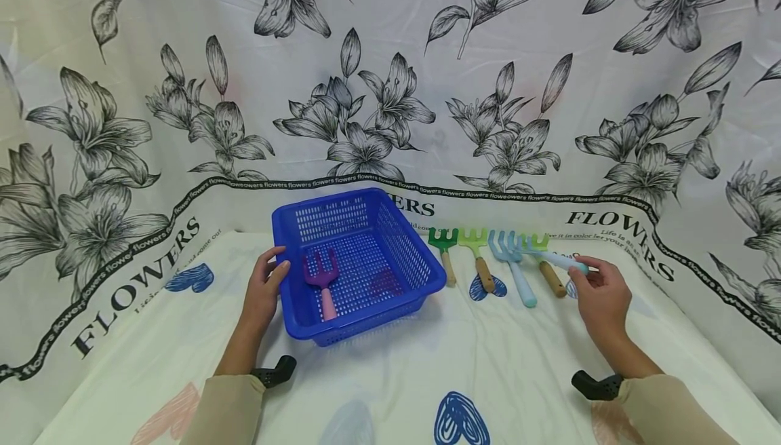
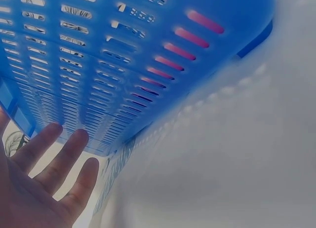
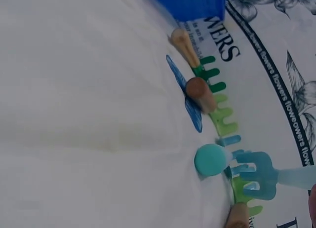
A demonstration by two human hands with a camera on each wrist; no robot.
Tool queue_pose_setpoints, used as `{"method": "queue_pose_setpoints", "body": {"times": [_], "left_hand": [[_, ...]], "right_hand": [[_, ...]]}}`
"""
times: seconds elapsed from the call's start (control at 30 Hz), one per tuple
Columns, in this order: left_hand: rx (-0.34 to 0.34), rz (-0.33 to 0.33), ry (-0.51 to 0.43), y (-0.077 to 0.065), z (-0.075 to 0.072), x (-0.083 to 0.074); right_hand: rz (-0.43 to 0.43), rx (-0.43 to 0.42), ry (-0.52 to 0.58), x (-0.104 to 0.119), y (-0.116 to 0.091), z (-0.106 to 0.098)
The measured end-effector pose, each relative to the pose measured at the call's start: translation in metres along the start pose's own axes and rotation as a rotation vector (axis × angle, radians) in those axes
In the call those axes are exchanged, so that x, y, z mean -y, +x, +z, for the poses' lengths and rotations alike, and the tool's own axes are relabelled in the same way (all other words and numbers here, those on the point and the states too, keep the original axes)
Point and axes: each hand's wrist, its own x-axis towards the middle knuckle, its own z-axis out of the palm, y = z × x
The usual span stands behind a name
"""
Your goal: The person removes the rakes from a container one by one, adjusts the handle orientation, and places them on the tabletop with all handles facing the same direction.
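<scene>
My left hand [image 1: 265,289] holds the left rim of a blue plastic basket [image 1: 360,330], its fingers [image 2: 61,166] against the outer wall. Inside lies a purple toy garden fork [image 1: 321,275] with a pink handle. My right hand [image 1: 604,296] pinches the handle of a light blue garden fork [image 1: 558,258], tines pointing left. Beneath those tines, a light green fork [image 1: 549,274] with a wooden handle rests on the cloth. To its left lie another light blue fork [image 1: 518,282], a light green fork [image 1: 478,258] and a dark green fork [image 1: 445,248].
A white cloth [image 1: 390,391] printed with hearts covers the table. Behind it hangs a white curtain [image 1: 427,119] with black flower drawings and lettering. The row of forks lies close to the curtain, right of the basket. Black wrist mounts [image 1: 277,372] sit on both wrists.
</scene>
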Motion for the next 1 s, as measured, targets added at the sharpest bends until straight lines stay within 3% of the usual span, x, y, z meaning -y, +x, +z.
{"method": "queue_pose_setpoints", "body": {"times": [1.0], "left_hand": [[0.006,-0.004,-0.031,-0.001,0.0,-0.001]], "right_hand": [[0.115,-0.182,-0.093,-0.033,0.008,-0.032]]}}
